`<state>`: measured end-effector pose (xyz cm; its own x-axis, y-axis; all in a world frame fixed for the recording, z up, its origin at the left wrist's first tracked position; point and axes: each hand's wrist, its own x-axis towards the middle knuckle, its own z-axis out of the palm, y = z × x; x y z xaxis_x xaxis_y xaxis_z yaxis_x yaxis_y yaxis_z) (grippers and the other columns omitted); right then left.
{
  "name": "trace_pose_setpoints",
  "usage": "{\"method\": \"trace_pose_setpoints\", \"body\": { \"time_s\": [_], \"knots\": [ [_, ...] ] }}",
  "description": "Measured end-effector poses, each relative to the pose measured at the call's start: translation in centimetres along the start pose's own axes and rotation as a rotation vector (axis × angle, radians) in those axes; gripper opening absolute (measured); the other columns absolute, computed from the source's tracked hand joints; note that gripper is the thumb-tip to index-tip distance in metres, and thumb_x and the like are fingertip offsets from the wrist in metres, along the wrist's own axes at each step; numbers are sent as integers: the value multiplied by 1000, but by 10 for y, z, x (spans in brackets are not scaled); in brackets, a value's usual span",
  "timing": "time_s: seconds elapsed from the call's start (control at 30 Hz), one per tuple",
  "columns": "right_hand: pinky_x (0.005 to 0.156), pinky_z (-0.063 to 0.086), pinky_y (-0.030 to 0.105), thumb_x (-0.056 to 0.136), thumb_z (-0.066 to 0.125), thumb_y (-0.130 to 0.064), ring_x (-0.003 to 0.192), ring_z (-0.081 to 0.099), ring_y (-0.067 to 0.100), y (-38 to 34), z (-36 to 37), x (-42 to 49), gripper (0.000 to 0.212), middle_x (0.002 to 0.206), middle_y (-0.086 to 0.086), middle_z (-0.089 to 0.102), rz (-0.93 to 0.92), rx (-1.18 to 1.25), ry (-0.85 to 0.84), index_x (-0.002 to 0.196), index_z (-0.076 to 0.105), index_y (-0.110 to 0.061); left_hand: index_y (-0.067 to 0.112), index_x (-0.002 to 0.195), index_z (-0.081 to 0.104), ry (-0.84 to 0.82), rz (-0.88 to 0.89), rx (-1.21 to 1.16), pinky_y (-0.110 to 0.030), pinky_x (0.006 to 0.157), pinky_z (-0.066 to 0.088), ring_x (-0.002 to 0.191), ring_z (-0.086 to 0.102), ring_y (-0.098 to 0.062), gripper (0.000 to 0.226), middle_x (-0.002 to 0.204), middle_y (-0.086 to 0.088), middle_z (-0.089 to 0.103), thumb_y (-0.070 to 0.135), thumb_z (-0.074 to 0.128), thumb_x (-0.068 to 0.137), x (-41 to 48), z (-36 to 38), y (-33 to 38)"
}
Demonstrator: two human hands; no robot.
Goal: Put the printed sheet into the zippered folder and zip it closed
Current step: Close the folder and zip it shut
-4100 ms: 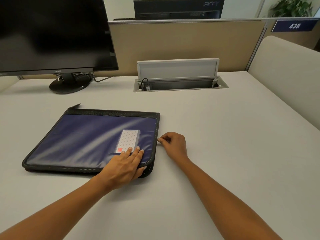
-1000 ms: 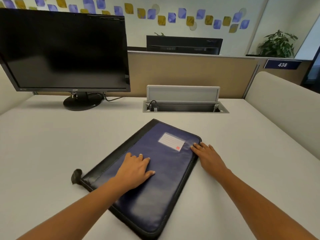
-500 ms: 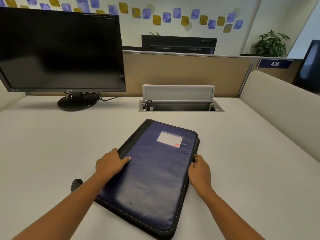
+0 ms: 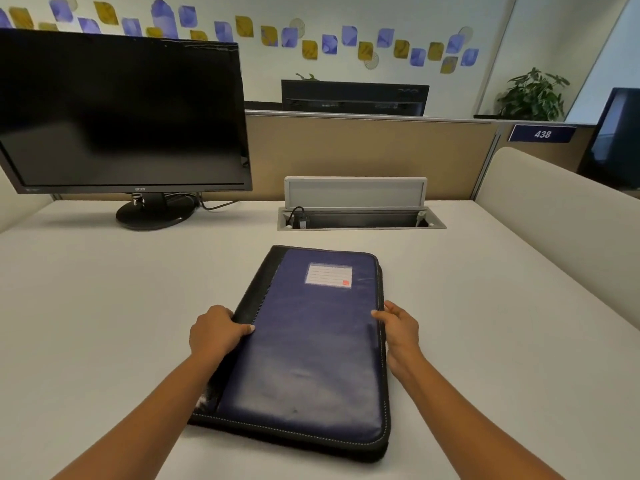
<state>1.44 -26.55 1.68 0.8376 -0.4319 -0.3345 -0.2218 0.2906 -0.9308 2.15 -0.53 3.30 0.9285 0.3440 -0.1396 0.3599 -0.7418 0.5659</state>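
Both hands grip the closed folder by its long sides

The zippered folder (image 4: 308, 348) lies flat on the pale worktop (image 4: 104, 323), near the front edge and about midway between the left and right edges, its short end toward the person. Its blue cover faces up, with a lined label (image 4: 329, 275) near the far end and a black spine strip along the left side.

The left hand (image 4: 216, 332) reaches in from the lower left, forearm stretched over the worktop, and clasps the spine side about halfway along: the thumb lies on top of the cover, while the fingers curl out of sight at the edge. The right hand (image 4: 398, 329) comes in from the lower right and holds the opposite, zipper side at the same level, thumb tip on the cover and fingers (image 4: 393, 306) bent against the edge.

A dark monitor (image 4: 121, 112) stands at the far left corner, and an open cable hatch (image 4: 360, 216) sits at the far edge
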Motion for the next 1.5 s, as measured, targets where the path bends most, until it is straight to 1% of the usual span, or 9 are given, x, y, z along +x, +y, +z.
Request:
{"method": "trace_pose_setpoints", "body": {
  "time_s": [0.27,0.43,0.6,0.77,0.83,0.9,1.0,1.2,1.5],
  "knots": [
    [98,45,40,85,54,3,116,50,29,-31,37,31,43,133,11,51,-61,-301,-216,126,50,-8,7,112,63,94,-30,-64,-31,71,41,96,62,-33,44,107,-13,68,31,72,76,-5,-10,-6],
    [101,42,40,84,54,6,122,46,31,-19,43,44,42,134,11,50,-37,-414,-245,123,53,-7,6,114,61,107,-8,-9,-29,70,40,98,62,-33,46,109,-14,67,30,73,76,-6,-6,-6],
    [101,42,38,83,62,-8,120,48,30,-13,46,45,43,135,11,49,-120,-631,-287,125,51,-13,11,106,61,74,65,87,-26,66,41,90,62,-29,37,103,-10,68,37,66,80,-8,6,-8],
    [105,36,38,87,58,-26,125,43,29,-3,45,43,48,137,12,44,-352,-926,-313,131,43,-14,10,113,48,-9,82,247,-30,74,44,102,58,-27,55,115,-10,59,53,58,81,-8,17,-2],
    [108,33,38,91,50,-31,130,37,28,4,43,40,48,141,13,38,-439,-1035,-298,134,39,-16,5,126,39,-18,86,261,-33,87,45,117,49,-27,71,130,-13,49,58,54,81,-9,23,-2],
    [113,26,39,94,40,-35,137,26,27,12,42,38,48,150,11,27,-511,-1145,-263,139,32,-17,2,141,21,-26,117,272,-40,106,33,136,28,-31,85,148,-16,27,60,46,84,-9,30,-4],
    [117,12,41,97,28,-36,142,15,26,20,44,34,50,154,9,16,-559,-1328,-216,143,22,-17,6,146,2,-24,210,332,-43,115,10,144,2,-28,83,156,-12,1,60,31,89,-10,37,-11],
    [117,4,43,98,22,-40,144,6,26,29,56,19,55,156,10,8,-532,-1429,-172,145,11,-14,14,147,-1,-18,383,446,-40,116,-2,144,-6,-24,72,157,-8,-6,57,18,93,-9,49,-7],
    [117,2,43,99,19,-30,144,3,26,45,75,-11,51,156,11,6,-621,-1485,-272,145,7,-11,12,146,-3,-16,392,491,-41,116,-4,144,-5,-22,71,157,-7,-2,56,14,93,-12,61,-2]
  ]
}}
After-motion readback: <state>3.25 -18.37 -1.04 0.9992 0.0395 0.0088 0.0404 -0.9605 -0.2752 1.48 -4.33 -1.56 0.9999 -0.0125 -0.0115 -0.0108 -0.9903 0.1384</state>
